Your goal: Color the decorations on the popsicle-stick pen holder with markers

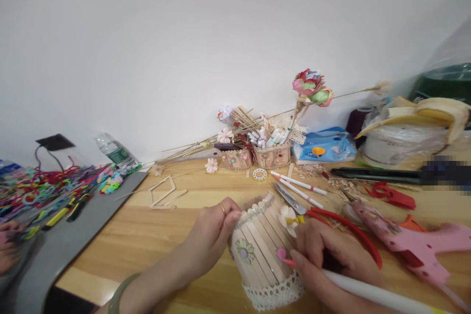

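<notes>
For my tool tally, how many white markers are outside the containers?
3: the held marker in the right hand; the farther marker and nearer marker beside the scissors. Others may be hidden.

On the light wooden surface [128, 235], a pink glue gun [412, 243] is laid at the right, near metal scissors with long red handles [294, 204]. A yellow banana peel [439, 112] is draped over a white rounded container [390, 146]. A blue plastic packet [326, 146] is placed near the white wall [176, 49]. At the left, a flat grey surface [106, 203] is strewn with multicoloured fuzzy strands [44, 181].
</notes>
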`<state>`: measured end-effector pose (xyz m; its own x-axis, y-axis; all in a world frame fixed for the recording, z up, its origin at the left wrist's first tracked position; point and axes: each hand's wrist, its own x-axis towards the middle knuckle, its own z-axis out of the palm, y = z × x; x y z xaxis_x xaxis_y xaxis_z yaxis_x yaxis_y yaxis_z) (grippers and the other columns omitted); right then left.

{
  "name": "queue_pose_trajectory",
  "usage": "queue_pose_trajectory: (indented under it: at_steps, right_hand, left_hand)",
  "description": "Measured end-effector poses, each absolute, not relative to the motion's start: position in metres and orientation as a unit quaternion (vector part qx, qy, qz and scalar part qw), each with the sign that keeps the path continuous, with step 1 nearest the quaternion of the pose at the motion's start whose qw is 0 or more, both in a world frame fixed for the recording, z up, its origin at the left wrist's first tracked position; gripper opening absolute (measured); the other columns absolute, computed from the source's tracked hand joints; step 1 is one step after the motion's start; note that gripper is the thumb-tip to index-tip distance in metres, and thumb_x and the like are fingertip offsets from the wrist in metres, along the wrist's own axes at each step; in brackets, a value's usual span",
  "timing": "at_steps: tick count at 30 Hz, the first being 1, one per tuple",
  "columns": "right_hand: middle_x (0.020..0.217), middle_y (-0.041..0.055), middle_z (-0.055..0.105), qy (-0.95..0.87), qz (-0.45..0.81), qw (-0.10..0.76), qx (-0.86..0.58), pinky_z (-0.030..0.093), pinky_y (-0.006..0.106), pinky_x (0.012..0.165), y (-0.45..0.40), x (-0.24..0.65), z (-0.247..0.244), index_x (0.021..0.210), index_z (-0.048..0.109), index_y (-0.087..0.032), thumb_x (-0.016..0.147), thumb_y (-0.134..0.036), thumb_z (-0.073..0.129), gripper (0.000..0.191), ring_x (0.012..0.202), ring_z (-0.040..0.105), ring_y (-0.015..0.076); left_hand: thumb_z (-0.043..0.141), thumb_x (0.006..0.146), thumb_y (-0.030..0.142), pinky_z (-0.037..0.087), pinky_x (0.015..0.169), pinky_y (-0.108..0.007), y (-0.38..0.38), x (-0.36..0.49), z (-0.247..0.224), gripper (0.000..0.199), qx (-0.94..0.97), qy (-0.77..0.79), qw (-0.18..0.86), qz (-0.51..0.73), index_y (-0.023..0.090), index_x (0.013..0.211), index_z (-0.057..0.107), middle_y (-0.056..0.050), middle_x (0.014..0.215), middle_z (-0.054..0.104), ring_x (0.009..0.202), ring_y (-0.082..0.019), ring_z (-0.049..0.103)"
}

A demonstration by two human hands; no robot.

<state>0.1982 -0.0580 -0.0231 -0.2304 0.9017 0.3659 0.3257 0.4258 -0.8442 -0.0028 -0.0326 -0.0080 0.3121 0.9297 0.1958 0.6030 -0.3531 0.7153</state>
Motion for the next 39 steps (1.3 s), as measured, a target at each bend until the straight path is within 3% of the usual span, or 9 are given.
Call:
queue_pose_trajectory:
  at_steps: [29, 34, 39]
  right_hand:
    - [0.051, -0.0057, 0.039, -0.714, 0.34, 0.449, -0.415, 0.032, 0.022, 0.044, -0.058, 0.198, -0.021, 0.056, 0.027, -0.023, 0.081, -0.024, 0.047, 0.032, 0.046, 0.039, 0.0103]
    - [0.052, -0.0053, 0.038, -0.631, 0.47, 0.459, -0.414, 0.029, 0.024, 0.045, -0.054, 0.199, -0.016, 0.054, 0.028, -0.023, 0.076, -0.028, 0.054, 0.035, 0.049, 0.035, 0.0106]
    - [0.047, -0.0075, 0.031, -0.412, 0.583, 0.568, -0.41, 0.02, 0.021, 0.041, -0.044, 0.203, -0.018, 0.054, 0.034, -0.022, 0.072, -0.044, 0.063, 0.041, 0.045, 0.023, 0.0091]
  left_hand:
    - [0.028, 0.092, 0.035, 0.033, 0.047, -0.019, -0.032, -0.004, -0.005, 0.031, 0.778, 0.491, 0.256, 0.295, 0.02, 0.068, 0.04, 0.004, 0.051, 0.046, 0.045, -0.009, 0.043]
    - [0.029, 0.091, 0.039, 0.031, 0.047, -0.02, -0.033, -0.004, -0.005, 0.033, 0.774, 0.497, 0.257, 0.295, 0.02, 0.066, 0.04, 0.005, 0.05, 0.042, 0.045, -0.01, 0.04]
    - [0.027, 0.091, 0.043, 0.032, 0.049, -0.021, -0.031, -0.009, -0.007, 0.036, 0.778, 0.491, 0.266, 0.289, 0.02, 0.066, 0.04, 0.004, 0.052, 0.041, 0.047, -0.01, 0.039]
